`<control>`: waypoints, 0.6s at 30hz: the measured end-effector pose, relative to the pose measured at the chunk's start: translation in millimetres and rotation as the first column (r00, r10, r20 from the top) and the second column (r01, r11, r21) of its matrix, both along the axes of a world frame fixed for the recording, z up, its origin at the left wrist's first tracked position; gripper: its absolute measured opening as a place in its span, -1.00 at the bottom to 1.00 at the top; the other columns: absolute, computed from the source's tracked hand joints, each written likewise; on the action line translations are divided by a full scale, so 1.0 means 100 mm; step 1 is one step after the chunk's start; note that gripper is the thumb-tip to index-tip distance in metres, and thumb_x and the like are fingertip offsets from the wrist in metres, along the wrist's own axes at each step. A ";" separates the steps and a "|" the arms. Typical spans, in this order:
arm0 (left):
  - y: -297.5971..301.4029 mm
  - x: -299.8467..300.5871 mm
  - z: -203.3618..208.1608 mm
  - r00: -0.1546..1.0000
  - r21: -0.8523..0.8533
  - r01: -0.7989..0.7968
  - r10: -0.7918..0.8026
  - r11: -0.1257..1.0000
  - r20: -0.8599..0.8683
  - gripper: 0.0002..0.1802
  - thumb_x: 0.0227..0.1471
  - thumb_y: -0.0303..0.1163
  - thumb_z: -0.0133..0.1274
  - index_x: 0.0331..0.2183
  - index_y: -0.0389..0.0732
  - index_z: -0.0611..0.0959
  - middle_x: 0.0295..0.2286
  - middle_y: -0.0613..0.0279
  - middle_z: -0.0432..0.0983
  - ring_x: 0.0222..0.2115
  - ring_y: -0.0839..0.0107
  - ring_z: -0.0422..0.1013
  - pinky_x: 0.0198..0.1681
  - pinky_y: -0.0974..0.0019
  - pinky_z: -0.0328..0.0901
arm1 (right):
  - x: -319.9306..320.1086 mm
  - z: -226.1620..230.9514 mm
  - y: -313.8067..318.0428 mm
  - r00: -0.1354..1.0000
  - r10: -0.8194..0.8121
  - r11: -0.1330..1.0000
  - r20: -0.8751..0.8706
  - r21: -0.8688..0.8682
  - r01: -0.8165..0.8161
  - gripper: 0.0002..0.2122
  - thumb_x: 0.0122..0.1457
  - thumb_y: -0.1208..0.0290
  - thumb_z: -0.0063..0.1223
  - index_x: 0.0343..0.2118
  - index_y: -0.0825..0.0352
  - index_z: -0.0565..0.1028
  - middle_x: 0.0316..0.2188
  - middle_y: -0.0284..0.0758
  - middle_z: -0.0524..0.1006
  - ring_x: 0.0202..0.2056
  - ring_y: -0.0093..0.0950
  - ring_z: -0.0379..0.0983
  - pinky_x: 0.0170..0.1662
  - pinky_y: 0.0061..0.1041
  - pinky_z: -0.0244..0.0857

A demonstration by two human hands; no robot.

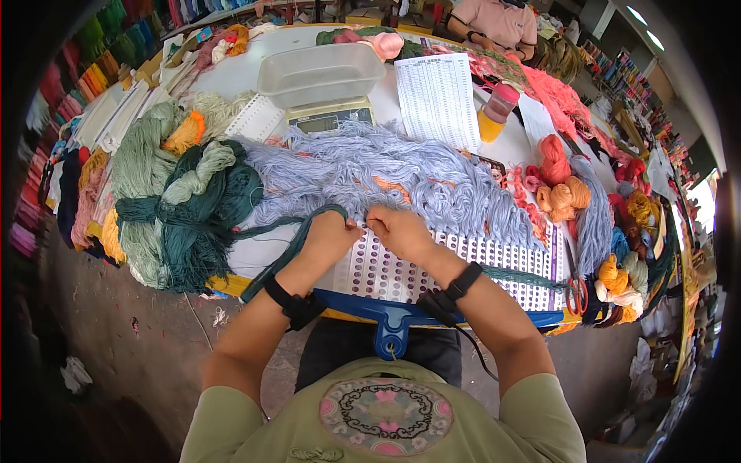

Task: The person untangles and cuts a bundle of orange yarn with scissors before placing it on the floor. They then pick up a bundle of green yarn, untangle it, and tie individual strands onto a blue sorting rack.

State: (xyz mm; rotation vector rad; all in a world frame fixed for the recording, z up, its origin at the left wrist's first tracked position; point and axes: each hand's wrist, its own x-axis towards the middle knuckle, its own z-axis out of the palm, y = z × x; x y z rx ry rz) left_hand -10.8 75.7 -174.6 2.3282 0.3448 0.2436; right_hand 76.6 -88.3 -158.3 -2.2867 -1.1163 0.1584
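My left hand (330,235) is closed, with a strand of dark green thread (292,255) running over it and down past its wrist. Close beside it, my right hand (397,230) has its fingers pinched together; whatever is between them is too small to make out. Both hands are above a white card with rows of punched holes (382,274), whose near edge sits in a blue clip (392,320). Just beyond the hands spreads a heap of pale lilac-blue thread (347,166). More dark green thread (515,275) lies across the card on the right.
Dark and pale green skeins (150,166) pile up at left. Farther back are a scale (328,119) with a clear plastic tub (320,73), a printed sheet (438,100) and a yellow-and-pink jar (496,112). Scissors (576,295) lie at right near orange skeins (563,199). A person (498,27) sits opposite.
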 end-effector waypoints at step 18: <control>0.22 0.10 0.30 0.954 -0.647 0.061 -0.235 0.760 -0.185 -0.85 -0.02 -0.46 0.04 -0.58 -0.28 0.54 -0.70 0.25 0.42 -0.82 0.56 0.18 -0.74 0.46 0.01 | -0.02 0.19 0.04 0.994 -0.019 0.999 -0.111 -0.045 0.014 -0.82 0.16 0.30 0.04 -0.22 0.20 0.36 -0.46 -0.18 0.56 -0.35 -0.12 0.51 -0.30 -0.15 0.34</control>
